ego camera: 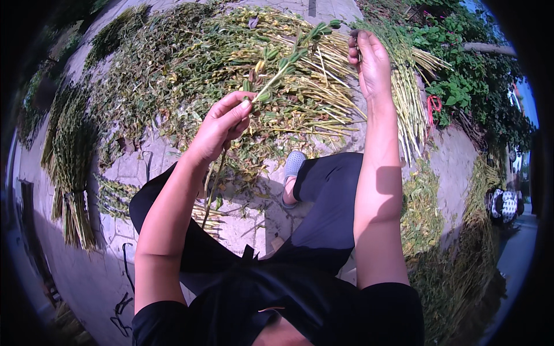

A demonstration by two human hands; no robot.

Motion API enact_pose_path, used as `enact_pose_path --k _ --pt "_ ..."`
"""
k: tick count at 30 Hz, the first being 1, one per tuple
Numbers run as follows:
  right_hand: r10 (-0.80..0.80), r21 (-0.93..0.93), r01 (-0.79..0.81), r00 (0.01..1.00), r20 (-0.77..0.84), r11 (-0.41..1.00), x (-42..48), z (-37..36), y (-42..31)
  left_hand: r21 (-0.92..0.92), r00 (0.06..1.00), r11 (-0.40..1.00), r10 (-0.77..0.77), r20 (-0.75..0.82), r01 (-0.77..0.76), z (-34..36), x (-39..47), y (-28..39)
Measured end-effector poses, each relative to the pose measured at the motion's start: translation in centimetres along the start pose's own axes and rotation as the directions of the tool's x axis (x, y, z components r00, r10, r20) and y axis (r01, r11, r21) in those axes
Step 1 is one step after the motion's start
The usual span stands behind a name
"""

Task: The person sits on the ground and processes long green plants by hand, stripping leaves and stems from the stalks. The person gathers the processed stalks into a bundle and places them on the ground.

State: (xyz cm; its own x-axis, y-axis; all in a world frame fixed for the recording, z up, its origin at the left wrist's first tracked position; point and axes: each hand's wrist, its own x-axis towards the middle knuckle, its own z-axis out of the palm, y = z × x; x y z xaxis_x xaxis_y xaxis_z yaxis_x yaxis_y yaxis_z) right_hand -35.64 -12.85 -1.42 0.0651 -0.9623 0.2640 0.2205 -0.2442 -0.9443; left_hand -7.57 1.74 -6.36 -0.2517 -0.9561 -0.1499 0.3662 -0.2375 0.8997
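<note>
My left hand (227,123) grips a green sesame stalk (277,78) with its thumb and fingers. The stalk slants up to the right, its upper part set with green seed pods and a few withered ones. Its thin lower end hangs below the hand, past my left knee. My right hand (368,60) is raised to the right of the stalk's tip and apart from it. Its fingers are curled in, and dark plant scraps (358,54) show at the fingertips. Beyond both hands lies a broad heap of cut sesame stalks (242,56), with bare stems towards the right.
Tied sesame bundles (73,155) stand at the left, and another bundle (407,104) lies at the right. Fallen leaves (422,207) cover paving on the right. Black straps (121,309) lie lower left. Red cord (433,104) hangs near green shrubs (458,73). My foot wears a grey clog (295,162).
</note>
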Motion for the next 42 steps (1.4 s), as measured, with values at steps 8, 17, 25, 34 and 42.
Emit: enact_pose_path --k 8,17,25,34,42 --pt "-0.101 -0.479 0.106 0.994 0.035 0.872 -0.7 2.6 1.3 0.035 0.998 0.999 0.022 0.053 -0.024 0.4 0.5 -0.5" --pt "-0.459 -0.857 0.211 0.888 -0.033 0.470 -0.7 2.8 0.5 0.004 1.000 1.000 -0.017 -0.009 0.017 0.1 0.1 -0.6" --pt "0.232 0.048 -0.235 0.971 0.055 0.971 -1.0 1.1 0.3 -0.019 0.999 1.000 0.015 0.038 -0.014 0.0 0.4 -0.2" --pt "0.136 -0.075 -0.119 0.947 0.292 0.990 -1.7 4.3 2.0 -0.032 1.000 0.999 0.014 0.027 -0.014 -0.1 0.8 -0.6" --pt "-0.388 -0.732 0.384 0.905 0.176 0.562 -0.5 2.3 0.9 -0.111 1.000 0.994 -0.012 0.015 0.014 -0.1 0.4 0.3"
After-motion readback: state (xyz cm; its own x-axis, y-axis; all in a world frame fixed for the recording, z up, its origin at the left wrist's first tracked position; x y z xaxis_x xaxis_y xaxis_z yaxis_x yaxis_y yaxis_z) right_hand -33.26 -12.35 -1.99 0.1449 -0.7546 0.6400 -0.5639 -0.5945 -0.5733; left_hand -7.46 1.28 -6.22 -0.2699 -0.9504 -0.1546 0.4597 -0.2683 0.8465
